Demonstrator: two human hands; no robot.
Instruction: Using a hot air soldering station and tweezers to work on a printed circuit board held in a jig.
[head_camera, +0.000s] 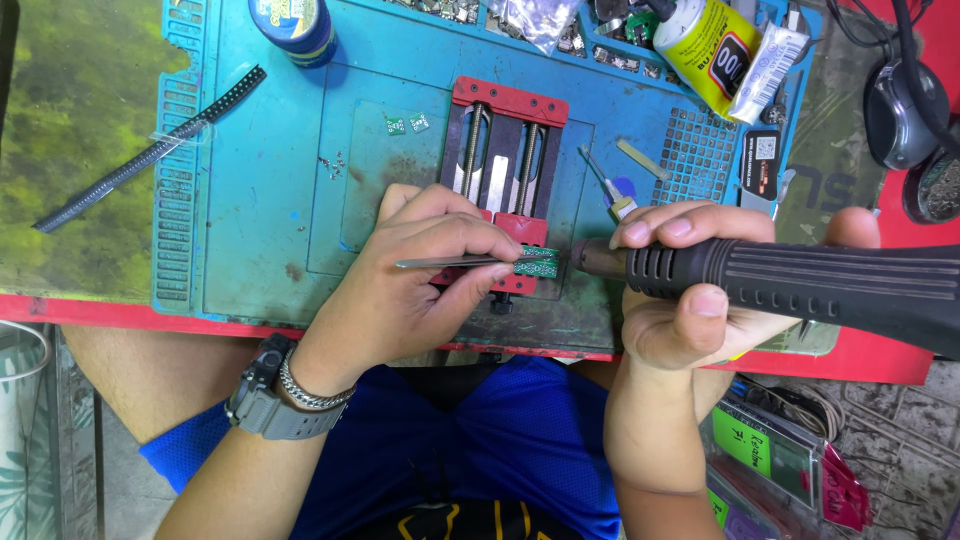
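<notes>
Near the front edge of the blue mat (260, 200), a small green board (537, 263) sits clamped in the red holder (505, 180). The left hand (420, 285) is closed around thin metal tweezers (455, 263), and their tips rest on the green board. The right hand (690, 290) is wrapped tight around a thick black heating tool (800, 285). The metal nose of that tool points at the right end of the board and is just beside it. Whether it touches cannot be told.

It looks like the step in hand is heating a tiny part on the board while the tweezers stay on it. The work seems to be in the middle, since both tools are already at the board.

The next move likely calls for steady hands. The nose needs to stay on one spot, and the tweezers need a soft, small push or lift, not a hard one. A hard push could slide the part away.

Toward the back edge of the mat lie two little green boards (407, 124). A yellow bottle (705, 45) lies at the back right corner, and a blue tin (295, 25) stands near the back left. A long black strip (150, 150) hangs over the left edge.
</notes>
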